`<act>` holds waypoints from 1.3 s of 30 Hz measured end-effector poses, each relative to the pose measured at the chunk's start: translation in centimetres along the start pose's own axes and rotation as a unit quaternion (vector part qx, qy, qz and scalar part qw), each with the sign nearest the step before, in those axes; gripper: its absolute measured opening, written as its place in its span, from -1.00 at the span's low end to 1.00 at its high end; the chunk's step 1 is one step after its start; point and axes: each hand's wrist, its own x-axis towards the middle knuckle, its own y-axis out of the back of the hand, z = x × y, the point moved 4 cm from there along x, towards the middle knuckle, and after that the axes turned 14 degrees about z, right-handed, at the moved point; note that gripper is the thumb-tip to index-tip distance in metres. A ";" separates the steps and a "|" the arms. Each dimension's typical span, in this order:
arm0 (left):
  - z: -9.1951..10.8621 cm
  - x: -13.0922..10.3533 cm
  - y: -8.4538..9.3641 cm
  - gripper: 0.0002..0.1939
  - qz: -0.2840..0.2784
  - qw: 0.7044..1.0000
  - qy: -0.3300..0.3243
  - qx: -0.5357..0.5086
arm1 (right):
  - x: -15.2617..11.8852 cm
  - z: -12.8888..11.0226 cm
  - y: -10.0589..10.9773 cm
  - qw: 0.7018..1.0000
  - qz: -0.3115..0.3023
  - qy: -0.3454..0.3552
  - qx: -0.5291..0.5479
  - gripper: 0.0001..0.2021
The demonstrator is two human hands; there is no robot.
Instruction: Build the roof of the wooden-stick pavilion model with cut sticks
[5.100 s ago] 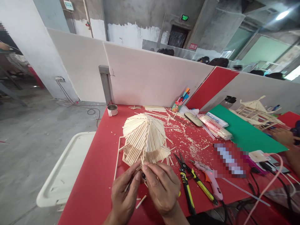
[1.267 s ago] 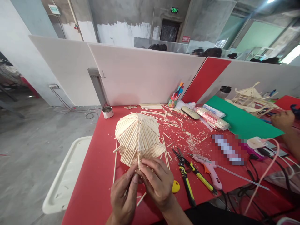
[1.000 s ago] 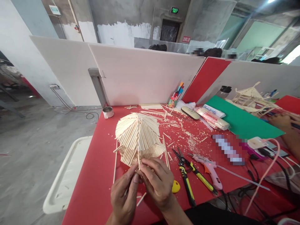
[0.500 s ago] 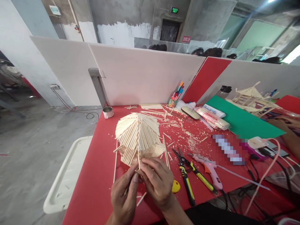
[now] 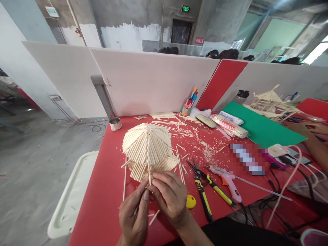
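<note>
A model roof (image 5: 146, 147) made of pale wooden sticks stands on the red tabletop, with sloping panels that meet at a peak and a lower tier beneath. Against its near edge, a short wooden stick (image 5: 150, 175) points toward me. My right hand (image 5: 169, 196) pinches this stick between thumb and fingers. Closed beside it, my left hand (image 5: 134, 208) has its fingertips at the stick's near end. A thin piece partly shows below the left thumb, mostly hidden by the hand. Loose sticks (image 5: 154, 217) lie under and between my wrists.
Right of my hands lie yellow-black pliers (image 5: 202, 194), a yellow object (image 5: 191, 202) and a pink glue gun (image 5: 230, 186) with its cable. Behind are scattered sticks, a pen cup (image 5: 186, 110), a metal tin (image 5: 115, 124) and a green board (image 5: 266, 128). Another person's arm (image 5: 307, 136) is at far right.
The view has shifted slightly, so the scene sits a little further left. Both hands keep almost the same pose at the roof's near edge, with the stick still pinched.
</note>
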 end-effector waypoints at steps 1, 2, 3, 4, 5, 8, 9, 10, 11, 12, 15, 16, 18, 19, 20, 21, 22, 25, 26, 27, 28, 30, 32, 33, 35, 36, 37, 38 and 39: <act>0.1 0.1 0.0 -0.68 0.000 1.000 0.000 -0.003 | 0.0 0.0 0.0 1.000 -0.002 0.000 0.001 -0.85; 0.2 0.1 -0.1 -0.67 -0.001 1.000 0.000 -0.005 | 0.1 0.0 0.0 1.000 -0.004 -0.001 0.001 -0.85; 0.2 0.2 -0.1 -0.67 -0.002 1.000 0.000 -0.006 | 0.1 0.0 0.0 1.000 -0.005 -0.002 0.002 -0.84; 0.3 0.2 -0.1 -0.67 -0.002 1.000 0.000 -0.007 | 0.0 0.1 0.0 1.000 -0.005 -0.003 0.002 -0.84; 0.2 0.2 -0.1 -0.66 -0.002 1.000 0.001 -0.009 | 0.0 0.1 0.0 1.000 -0.004 -0.003 0.002 -0.84; 0.2 0.1 -0.1 -0.65 0.002 1.000 0.001 -0.017 | -0.1 0.2 -0.1 1.000 -0.005 -0.005 0.001 -0.83; 0.1 0.0 0.0 -0.65 0.003 1.000 0.002 -0.020 | -0.2 0.2 -0.1 1.000 -0.005 -0.006 0.001 -0.83; 0.1 0.0 0.0 -0.64 0.004 1.000 0.002 -0.023 | -0.2 0.2 -0.1 1.000 -0.006 -0.007 -0.001 -0.83; 0.0 0.0 0.0 -0.63 0.002 1.000 0.004 -0.025 | -0.2 0.2 -0.1 1.000 -0.007 -0.009 -0.002 -0.83; 0.0 -0.1 0.0 -0.63 0.000 1.000 0.006 -0.027 | -0.2 0.2 -0.1 1.000 -0.007 -0.010 -0.003 -0.83; -0.2 -0.2 0.0 -0.62 -0.010 0.999 0.010 -0.031 | -0.2 0.2 -0.1 1.000 -0.007 -0.008 -0.003 -0.82; -0.2 -0.2 0.0 -0.62 -0.011 0.999 0.008 -0.032 | -0.2 0.2 -0.1 1.000 -0.007 -0.008 -0.003 -0.82; -0.1 -0.2 0.0 -0.63 -0.008 0.999 0.003 -0.031 | -0.3 0.2 -0.1 1.000 -0.007 -0.009 -0.002 -0.82; 0.0 -0.1 0.0 -0.64 -0.005 1.000 0.001 -0.030 | -0.3 0.2 -0.1 1.000 -0.008 -0.011 -0.002 -0.82; 0.1 -0.1 0.0 -0.64 -0.003 1.000 0.000 -0.029 | -0.3 0.2 -0.1 1.000 -0.010 -0.012 -0.002 -0.82; 0.2 0.0 0.0 -0.65 -0.002 1.000 0.000 -0.028 | -0.3 0.3 -0.1 1.000 -0.013 -0.013 0.000 -0.82; 0.2 0.0 0.0 -0.65 -0.002 1.000 0.000 -0.027 | -0.3 0.2 -0.1 1.000 -0.016 -0.014 0.001 -0.82; 0.2 0.0 0.0 -0.65 -0.003 1.000 0.001 -0.025 | -0.3 0.2 -0.1 1.000 -0.015 -0.013 -0.001 -0.82; 0.2 0.0 0.0 -0.65 -0.003 1.000 0.001 -0.026 | -0.3 0.2 -0.1 1.000 -0.012 -0.012 -0.004 -0.82; 0.1 -0.1 0.0 -0.65 -0.004 1.000 0.000 -0.027 | -0.2 0.2 0.0 1.000 -0.009 -0.010 -0.007 -0.82; 0.1 -0.1 -0.1 -0.65 -0.006 1.000 0.000 -0.028 | -0.2 0.2 0.0 1.000 -0.006 -0.007 -0.009 -0.82; 0.0 -0.2 -0.1 -0.64 -0.010 1.000 -0.002 -0.029 | -0.3 0.2 0.0 1.000 -0.009 -0.003 -0.010 -0.82; 0.2 -0.2 -0.1 -0.64 -0.009 1.000 -0.007 -0.029 | -0.4 0.2 0.0 1.000 -0.016 0.000 -0.008 -0.82; 0.3 -0.1 -0.2 -0.65 -0.007 0.999 -0.010 -0.030 | -0.5 0.2 0.0 1.000 -0.020 0.000 -0.007 -0.82; 0.6 0.0 -0.2 -0.66 -0.001 0.999 -0.017 -0.033 | -0.6 0.3 0.0 1.000 -0.024 -0.001 -0.008 -0.80; 0.8 0.1 -0.2 -0.66 0.002 0.999 -0.020 -0.034 | -0.6 0.2 0.0 1.000 -0.023 0.002 -0.008 -0.79; 0.9 0.1 -0.2 -0.66 0.003 0.999 -0.022 -0.034 | -0.6 0.2 0.0 1.000 -0.021 0.006 -0.008 -0.78; 1.0 0.2 -0.2 -0.65 0.004 0.999 -0.024 -0.034 | -0.6 0.2 0.1 1.000 -0.019 0.011 -0.009 -0.78; 1.0 0.1 -0.2 -0.65 0.002 0.999 -0.024 -0.035 | -0.6 0.1 0.1 1.000 -0.015 0.017 -0.010 -0.78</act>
